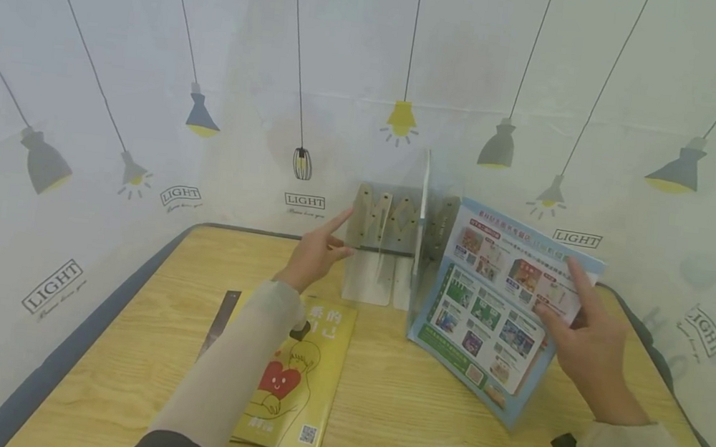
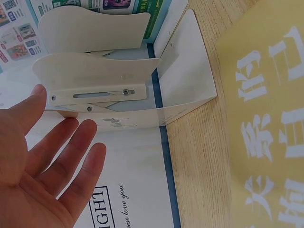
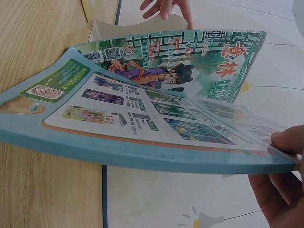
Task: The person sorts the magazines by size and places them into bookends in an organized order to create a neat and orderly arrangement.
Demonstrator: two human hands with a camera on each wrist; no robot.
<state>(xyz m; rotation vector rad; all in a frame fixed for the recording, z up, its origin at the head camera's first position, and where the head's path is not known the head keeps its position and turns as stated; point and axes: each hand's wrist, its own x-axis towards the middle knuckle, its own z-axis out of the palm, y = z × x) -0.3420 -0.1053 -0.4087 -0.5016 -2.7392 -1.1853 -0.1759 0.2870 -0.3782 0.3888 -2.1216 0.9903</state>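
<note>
My right hand (image 1: 592, 347) pinches a light-blue magazine (image 1: 492, 308) by its upper right edge, thumb over the cover printed with small product pictures. The magazine leans at a slant beside a pale metal expandable bookend (image 1: 368, 278). Another magazine (image 3: 161, 66), with a cartoon figure on its green cover, stands upright there, nearly edge-on in the head view. At the bookend's left end is my left hand (image 1: 316, 252), index finger extended along the end plate. In the left wrist view, its thumb and fingers (image 2: 85, 166) lie loosely spread at the plate's edge.
A yellow book (image 1: 323, 378) with a red heart lies flat on the wooden table (image 1: 404, 415), a dark-edged book (image 1: 219, 318) partly beneath it. Behind the bookend, a white sheet (image 1: 350, 36) printed with hanging lamps rises past the table's dark blue edge (image 1: 110, 307).
</note>
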